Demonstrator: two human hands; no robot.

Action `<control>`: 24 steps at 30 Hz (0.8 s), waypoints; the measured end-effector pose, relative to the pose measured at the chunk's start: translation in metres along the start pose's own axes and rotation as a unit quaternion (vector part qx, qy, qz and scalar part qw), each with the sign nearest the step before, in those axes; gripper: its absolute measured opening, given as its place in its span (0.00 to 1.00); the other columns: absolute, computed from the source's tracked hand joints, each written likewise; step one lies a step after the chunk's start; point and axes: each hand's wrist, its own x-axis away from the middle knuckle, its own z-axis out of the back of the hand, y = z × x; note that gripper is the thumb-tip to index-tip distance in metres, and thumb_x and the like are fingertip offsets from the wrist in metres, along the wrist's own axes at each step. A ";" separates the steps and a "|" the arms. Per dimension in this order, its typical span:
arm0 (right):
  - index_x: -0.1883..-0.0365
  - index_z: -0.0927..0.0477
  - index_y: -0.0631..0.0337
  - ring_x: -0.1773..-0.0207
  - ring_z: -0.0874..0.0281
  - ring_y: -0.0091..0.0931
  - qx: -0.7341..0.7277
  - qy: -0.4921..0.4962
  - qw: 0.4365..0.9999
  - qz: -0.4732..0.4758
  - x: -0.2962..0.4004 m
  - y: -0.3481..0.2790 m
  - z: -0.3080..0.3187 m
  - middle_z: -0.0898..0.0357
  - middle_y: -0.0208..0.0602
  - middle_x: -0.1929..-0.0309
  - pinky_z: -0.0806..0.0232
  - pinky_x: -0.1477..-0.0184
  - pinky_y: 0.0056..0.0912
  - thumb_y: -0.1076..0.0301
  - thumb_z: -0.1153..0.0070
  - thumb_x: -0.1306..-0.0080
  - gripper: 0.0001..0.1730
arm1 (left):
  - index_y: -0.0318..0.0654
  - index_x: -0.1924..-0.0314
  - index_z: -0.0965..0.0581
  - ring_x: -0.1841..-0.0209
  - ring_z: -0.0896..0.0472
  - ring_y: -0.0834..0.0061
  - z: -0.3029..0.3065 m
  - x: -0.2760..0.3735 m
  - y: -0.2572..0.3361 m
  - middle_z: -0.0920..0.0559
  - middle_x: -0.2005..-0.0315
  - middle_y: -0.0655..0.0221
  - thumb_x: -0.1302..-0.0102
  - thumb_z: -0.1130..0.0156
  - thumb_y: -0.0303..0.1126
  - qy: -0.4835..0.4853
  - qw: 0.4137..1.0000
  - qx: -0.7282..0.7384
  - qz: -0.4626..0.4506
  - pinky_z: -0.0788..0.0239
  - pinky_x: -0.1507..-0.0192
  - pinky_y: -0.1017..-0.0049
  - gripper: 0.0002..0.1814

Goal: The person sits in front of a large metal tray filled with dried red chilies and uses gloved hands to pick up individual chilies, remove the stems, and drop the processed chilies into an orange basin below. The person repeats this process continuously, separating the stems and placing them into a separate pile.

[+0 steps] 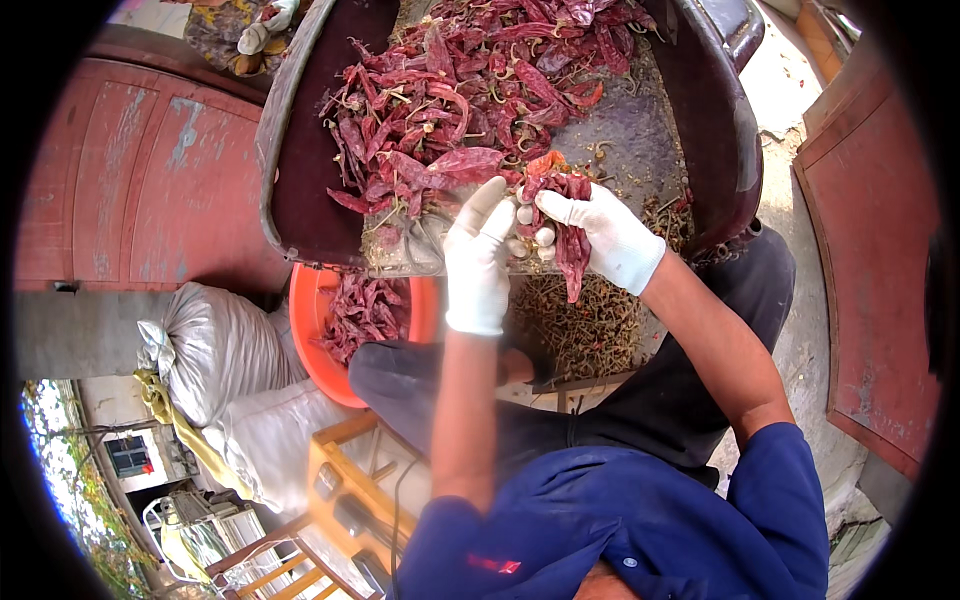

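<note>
My right hand [611,232], in a white knit glove with a coated palm, grips a small bunch of dried red chili peppers [574,259]. Its thumb lies across them, and one pepper hangs down past the fingers. Close by on the left is my left hand [480,262], gloved the same way, its index finger and thumb apart with nothing seen between them. Part of its fingers is hard to make out beside the bunch. Both hands are over the near edge of a board [622,142], where a heap of dried chilies [450,105] lies.
Dark curved side walls [311,150] flank the board. Below it, an orange basin [304,330] holds chilies beside a pile of stems [592,322]. White sacks [225,360] and a wooden frame [345,480] stand left. Another person's gloved hand [259,37] appears upper left.
</note>
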 end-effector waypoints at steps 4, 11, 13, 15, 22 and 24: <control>0.51 0.19 0.62 0.65 0.19 0.21 -0.004 -0.043 0.999 -0.021 0.003 -0.001 0.000 0.16 0.32 0.59 0.23 0.62 0.29 0.64 0.41 0.26 0.11 | 0.28 0.33 0.30 0.58 0.18 0.82 0.001 -0.003 0.002 0.17 0.54 0.69 0.28 0.35 0.33 0.002 0.998 0.059 0.037 0.29 0.65 0.82 0.28; 0.49 0.20 0.60 0.62 0.18 0.22 0.024 -0.005 1.000 -0.008 0.000 0.001 0.003 0.16 0.32 0.58 0.22 0.60 0.29 0.63 0.41 0.26 0.13 | 0.35 0.38 0.25 0.63 0.21 0.84 -0.005 0.003 0.004 0.17 0.57 0.71 0.27 0.36 0.32 0.033 0.991 0.126 0.005 0.31 0.65 0.83 0.20; 0.48 0.21 0.60 0.61 0.18 0.22 0.019 0.014 1.000 0.006 -0.001 0.002 0.004 0.16 0.32 0.58 0.22 0.59 0.29 0.63 0.40 0.26 0.14 | 0.37 0.42 0.23 0.64 0.21 0.85 0.009 -0.005 0.001 0.16 0.58 0.71 0.27 0.36 0.30 0.034 0.986 0.162 -0.018 0.31 0.65 0.83 0.16; 0.46 0.21 0.59 0.61 0.18 0.21 0.004 0.023 1.000 0.017 -0.004 0.005 0.004 0.15 0.32 0.58 0.22 0.59 0.30 0.64 0.40 0.27 0.14 | 0.38 0.46 0.21 0.64 0.22 0.85 0.011 -0.007 -0.002 0.16 0.59 0.71 0.28 0.35 0.29 0.063 0.978 0.198 -0.029 0.32 0.66 0.84 0.13; 0.50 0.24 0.58 0.66 0.23 0.22 0.020 0.015 1.000 0.011 0.004 0.003 -0.007 0.21 0.30 0.61 0.26 0.63 0.32 0.64 0.41 0.26 0.11 | 0.39 0.49 0.23 0.65 0.21 0.82 0.021 -0.030 -0.009 0.17 0.63 0.70 0.25 0.38 0.31 0.156 0.946 0.273 -0.080 0.30 0.69 0.82 0.08; 0.50 0.24 0.57 0.68 0.23 0.24 0.005 0.039 0.999 0.016 0.012 -0.004 -0.010 0.21 0.31 0.62 0.25 0.64 0.35 0.64 0.40 0.27 0.11 | 0.41 0.51 0.23 0.67 0.21 0.82 0.060 -0.044 0.000 0.17 0.65 0.71 0.25 0.39 0.30 0.159 0.941 0.283 -0.097 0.29 0.71 0.83 0.06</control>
